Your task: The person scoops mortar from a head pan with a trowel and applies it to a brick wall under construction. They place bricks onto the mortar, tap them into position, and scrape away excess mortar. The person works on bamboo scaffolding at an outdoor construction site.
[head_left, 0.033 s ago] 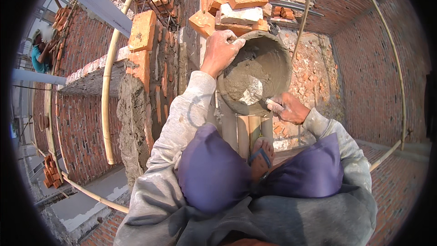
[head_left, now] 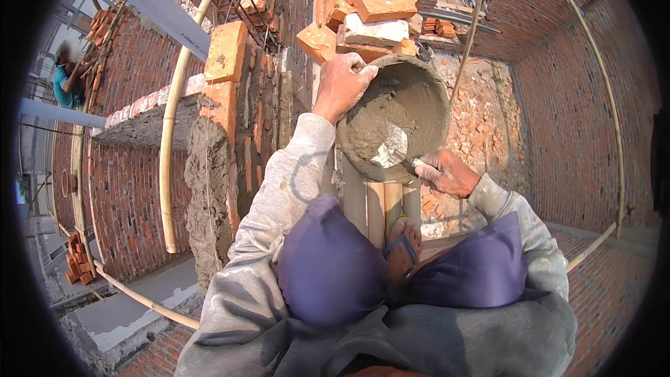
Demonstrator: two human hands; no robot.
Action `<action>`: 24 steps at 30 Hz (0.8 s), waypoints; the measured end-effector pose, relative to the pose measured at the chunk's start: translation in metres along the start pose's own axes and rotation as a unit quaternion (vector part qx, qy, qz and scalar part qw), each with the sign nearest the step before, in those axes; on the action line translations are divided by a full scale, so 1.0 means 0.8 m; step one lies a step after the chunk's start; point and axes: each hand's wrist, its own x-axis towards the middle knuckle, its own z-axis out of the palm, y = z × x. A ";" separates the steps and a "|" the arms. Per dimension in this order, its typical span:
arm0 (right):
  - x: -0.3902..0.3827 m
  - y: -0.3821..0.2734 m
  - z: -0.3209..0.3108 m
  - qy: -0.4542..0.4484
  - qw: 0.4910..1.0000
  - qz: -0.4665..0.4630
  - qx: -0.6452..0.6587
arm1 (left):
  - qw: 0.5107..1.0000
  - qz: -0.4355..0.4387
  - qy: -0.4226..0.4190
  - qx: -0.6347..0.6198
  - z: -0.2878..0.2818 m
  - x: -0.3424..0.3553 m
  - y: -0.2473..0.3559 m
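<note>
A round, mortar-caked bucket [head_left: 436,91] tilts in front of my knees, with wet grey mortar [head_left: 373,122] inside. My left hand [head_left: 343,86] is closed on its upper-left rim, fingers pinching the edge. At the lower-right side of the bucket, my right hand [head_left: 447,173] is wrapped round the handle of a trowel. The trowel's blade [head_left: 392,153] lies in the mortar, bright with sun and partly coated. Just beyond the bucket rises a pile of orange bricks [head_left: 384,5], one of them whitened. Left of my left arm runs a brick wall with fresh mortar [head_left: 209,199] along it.
Bamboo poles [head_left: 169,160] stand at the left, and more poles [head_left: 375,213] lie under my sandalled foot [head_left: 403,248]. A string line runs down the wall. Brick rubble [head_left: 481,112] covers the floor below at right. Another person [head_left: 66,84] works at a far-left wall.
The view has shifted slightly, so the wall and bricks sit a little further right and lower. Both hands keep their holds on the bucket rim and the trowel.
</note>
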 end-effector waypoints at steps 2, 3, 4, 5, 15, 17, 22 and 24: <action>-0.001 -0.013 -0.010 -0.020 0.997 0.031 0.075 | 0.999 -0.001 0.037 0.030 -0.009 0.013 -0.017; 0.003 -0.018 -0.018 -0.016 0.996 0.032 0.077 | 0.997 -0.060 0.016 0.043 -0.020 0.025 -0.027; 0.005 -0.024 -0.025 -0.013 0.995 0.038 0.087 | 0.995 -0.072 0.017 0.062 -0.029 0.028 -0.036; 0.005 -0.030 -0.031 -0.003 0.996 0.038 0.075 | 0.994 -0.082 0.020 0.077 -0.038 0.028 -0.045; -0.022 -0.124 -0.072 0.069 0.994 0.008 -0.080 | 0.955 0.030 -0.155 0.250 -0.185 0.039 0.040; -0.024 -0.157 -0.076 0.071 0.990 -0.021 -0.118 | 0.981 0.102 -0.089 0.142 -0.269 0.029 0.055; 0.000 -0.262 -0.054 0.054 0.990 -0.075 -0.108 | 0.986 0.009 0.141 -0.088 -0.437 -0.018 -0.002; 0.028 -0.301 -0.037 0.009 0.991 -0.105 -0.083 | 0.966 -0.076 0.156 -0.193 -0.462 -0.034 -0.058</action>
